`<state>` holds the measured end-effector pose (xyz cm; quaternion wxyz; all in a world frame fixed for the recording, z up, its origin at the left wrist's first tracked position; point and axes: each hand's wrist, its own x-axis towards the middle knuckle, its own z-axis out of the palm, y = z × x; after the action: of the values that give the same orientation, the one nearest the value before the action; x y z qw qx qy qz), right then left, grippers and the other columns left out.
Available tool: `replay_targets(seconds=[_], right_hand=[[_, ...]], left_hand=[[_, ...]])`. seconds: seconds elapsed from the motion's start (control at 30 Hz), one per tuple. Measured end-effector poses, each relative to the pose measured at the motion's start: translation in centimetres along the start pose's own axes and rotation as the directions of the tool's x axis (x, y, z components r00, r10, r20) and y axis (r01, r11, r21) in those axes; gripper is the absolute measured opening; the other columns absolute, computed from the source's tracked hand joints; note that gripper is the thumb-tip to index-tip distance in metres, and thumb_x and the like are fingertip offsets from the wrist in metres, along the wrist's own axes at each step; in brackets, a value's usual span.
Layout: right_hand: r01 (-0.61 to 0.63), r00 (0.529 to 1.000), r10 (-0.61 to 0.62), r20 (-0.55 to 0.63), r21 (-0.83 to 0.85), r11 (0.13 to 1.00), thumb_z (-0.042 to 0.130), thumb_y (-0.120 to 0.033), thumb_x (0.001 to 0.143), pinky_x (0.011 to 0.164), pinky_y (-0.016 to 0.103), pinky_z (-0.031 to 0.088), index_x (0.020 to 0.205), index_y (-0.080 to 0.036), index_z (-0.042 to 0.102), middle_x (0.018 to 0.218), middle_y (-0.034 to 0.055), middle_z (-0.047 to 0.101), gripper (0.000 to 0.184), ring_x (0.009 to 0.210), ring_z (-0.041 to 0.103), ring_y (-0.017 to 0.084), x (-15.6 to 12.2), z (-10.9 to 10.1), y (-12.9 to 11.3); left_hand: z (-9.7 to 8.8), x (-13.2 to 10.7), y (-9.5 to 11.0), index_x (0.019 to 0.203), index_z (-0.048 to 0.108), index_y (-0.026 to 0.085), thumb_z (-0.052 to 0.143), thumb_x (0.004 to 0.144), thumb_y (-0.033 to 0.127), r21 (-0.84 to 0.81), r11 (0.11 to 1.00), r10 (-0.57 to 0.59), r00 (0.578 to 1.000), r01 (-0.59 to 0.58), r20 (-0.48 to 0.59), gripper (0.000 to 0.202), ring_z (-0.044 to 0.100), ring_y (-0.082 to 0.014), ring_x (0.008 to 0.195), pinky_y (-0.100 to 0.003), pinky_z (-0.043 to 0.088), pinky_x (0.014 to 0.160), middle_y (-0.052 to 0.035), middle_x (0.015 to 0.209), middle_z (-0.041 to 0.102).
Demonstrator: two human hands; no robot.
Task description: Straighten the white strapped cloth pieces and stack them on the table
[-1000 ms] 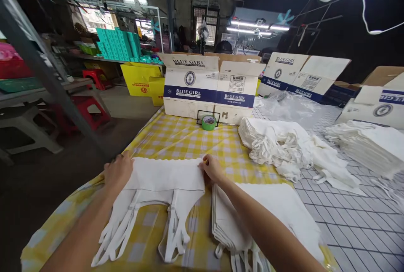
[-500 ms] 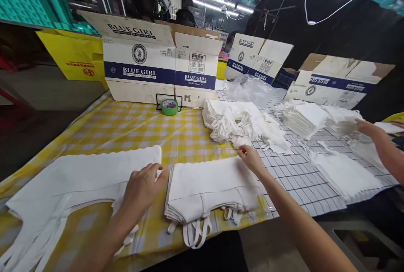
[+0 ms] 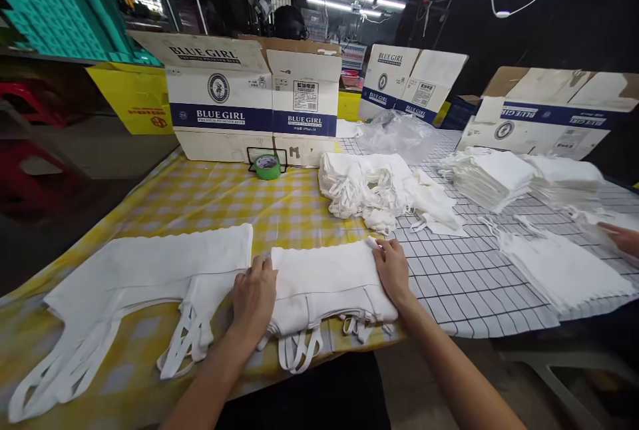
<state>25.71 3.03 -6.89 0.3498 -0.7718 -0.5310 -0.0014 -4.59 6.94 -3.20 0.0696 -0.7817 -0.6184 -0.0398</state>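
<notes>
Head view: had the white garment stack point(image 3: 324, 273) flat between the left fingers point(image 3: 264, 271) and right fingers point(image 3: 384, 251), on a yellow checked cloth point(image 3: 294, 210) covering the desk point(image 3: 214, 200). Pinched the far right corner in the right fingers, slightly raised. Bunched the left fingers at the opposite edge; could not tell whether pinching or merely pressing there. Steadied from both ends, probably to level the limp layers without creasing the middle. Left the straps point(image 3: 302, 350) trailing nearer than the fingers, likely to free the straight upper edge for handling.

Saw just left of the left fingers a spread garment point(image 3: 164, 260), turned the same way, perhaps for easy matching. Noticed beyond the right fingers a strappy white heap point(image 3: 369, 184), and beyond the left fingers a green tape roll point(image 3: 268, 167) before an opened carton point(image 3: 219, 97), presumably set back to spare working room. Found well right of the right fingers, on a grid cloth point(image 3: 444, 277), another white pile point(image 3: 564, 270) near a co-worker's hand point(image 3: 625, 238).
</notes>
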Motion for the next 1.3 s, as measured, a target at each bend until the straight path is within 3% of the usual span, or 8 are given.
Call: replay_targets(seconds=[0.23, 0.4, 0.47, 0.7, 0.93, 1.03, 1.17, 1.3], right_hand=[[0.146, 0.989, -0.146, -0.024, -0.019, 0.989, 0.043, -0.015, 0.084, 0.083, 0.034, 0.040, 0.100, -0.022, 0.065, 0.091, 0.0067, 0.055, 0.029, 0.089, 0.049, 0.021, -0.4, -0.3, 0.0], [0.165, 0.985, -0.168, -0.034, -0.072, 0.984, 0.044, -0.013, 0.082, 0.082, 0.035, 0.038, 0.097, -0.023, 0.067, 0.091, 0.0068, 0.055, 0.029, 0.090, 0.049, 0.022, -0.6, -0.5, -0.1], [0.157, 0.986, -0.160, -0.050, -0.053, 0.986, 0.044, -0.014, 0.082, 0.082, 0.035, 0.038, 0.095, -0.022, 0.067, 0.091, 0.0069, 0.055, 0.027, 0.089, 0.050, 0.021, -0.6, -0.5, -0.1], [-0.108, 0.994, 0.109, -0.006, 0.103, 0.989, 0.047, -0.030, 0.080, 0.075, 0.034, 0.040, 0.108, -0.014, 0.058, 0.093, 0.0100, 0.061, 0.034, 0.083, 0.053, 0.023, 0.0, -0.1, 0.5], [-0.283, 0.958, 0.264, 0.109, 0.236, 0.930, 0.054, -0.037, 0.074, 0.065, 0.029, 0.041, 0.099, -0.014, 0.060, 0.080, 0.0044, 0.060, 0.035, 0.071, 0.052, 0.019, 0.7, -0.3, 0.8], [-0.238, 0.971, 0.240, 0.020, 0.228, 0.944, 0.051, -0.034, 0.077, 0.064, 0.027, 0.041, 0.101, -0.015, 0.061, 0.076, 0.0019, 0.053, 0.032, 0.067, 0.049, 0.017, 0.7, 0.0, 0.4], [-0.072, 0.990, 0.089, -0.110, 0.154, 0.985, 0.046, -0.027, 0.082, 0.075, 0.030, 0.041, 0.098, -0.016, 0.065, 0.087, 0.0059, 0.053, 0.027, 0.080, 0.050, 0.019, 0.2, 0.4, -0.1], [-0.011, 0.985, 0.009, -0.175, -0.011, 1.000, 0.051, -0.032, 0.082, 0.080, 0.034, 0.037, 0.087, -0.018, 0.067, 0.091, 0.0080, 0.055, 0.023, 0.089, 0.046, 0.023, -0.1, 0.6, -0.3]], left_hand=[[0.3, 0.4, 0.5, 0.108, 0.059, 0.017, 0.044, 0.088, 0.024, -0.193, 0.981, -0.028, 0.999, 0.020, -0.041, 0.026, 0.055, -0.0238, 0.098, -0.034, 0.040, 0.084, -0.0100, 0.103, 0.063], [0.2, 3.0, -0.3, 0.102, 0.060, 0.017, 0.046, 0.086, 0.038, -0.290, 0.943, -0.116, 0.979, 0.162, 0.170, 0.030, 0.062, -0.0233, 0.083, -0.031, 0.042, 0.064, -0.0095, 0.094, 0.068], [0.1, 3.8, -0.5, 0.099, 0.061, 0.019, 0.046, 0.085, 0.040, -0.280, 0.945, -0.115, 0.974, 0.167, 0.194, 0.029, 0.063, -0.0241, 0.081, -0.030, 0.041, 0.060, -0.0093, 0.089, 0.069], [0.7, 3.0, 0.4, 0.110, 0.056, 0.017, 0.031, 0.092, 0.030, -0.263, 0.956, -0.107, 0.988, 0.132, 0.109, 0.034, 0.064, -0.0245, 0.079, -0.031, 0.041, 0.062, -0.0116, 0.087, 0.069], [1.8, 2.4, 0.7, 0.105, 0.057, 0.016, 0.024, 0.095, 0.032, -0.188, 0.977, -0.104, 0.995, 0.100, -0.012, 0.037, 0.065, -0.0247, 0.072, -0.030, 0.039, 0.056, -0.0107, 0.081, 0.069], [2.0, 2.4, 0.7, 0.112, 0.054, 0.018, 0.025, 0.095, 0.031, -0.200, 0.973, -0.122, 0.992, 0.113, -0.033, 0.036, 0.066, -0.0246, 0.070, -0.030, 0.038, 0.055, -0.0098, 0.080, 0.070], [2.2, 2.2, 0.7, 0.120, 0.048, 0.018, 0.025, 0.095, 0.030, -0.244, 0.962, -0.148, 0.985, 0.123, -0.088, 0.036, 0.066, -0.0241, 0.071, -0.030, 0.037, 0.055, -0.0096, 0.083, 0.070], [2.2, 2.1, 0.7, 0.110, 0.052, 0.017, 0.027, 0.095, 0.030, -0.299, 0.943, -0.176, 0.981, 0.145, -0.083, 0.032, 0.066, -0.0231, 0.071, -0.029, 0.037, 0.055, -0.0091, 0.085, 0.070]])
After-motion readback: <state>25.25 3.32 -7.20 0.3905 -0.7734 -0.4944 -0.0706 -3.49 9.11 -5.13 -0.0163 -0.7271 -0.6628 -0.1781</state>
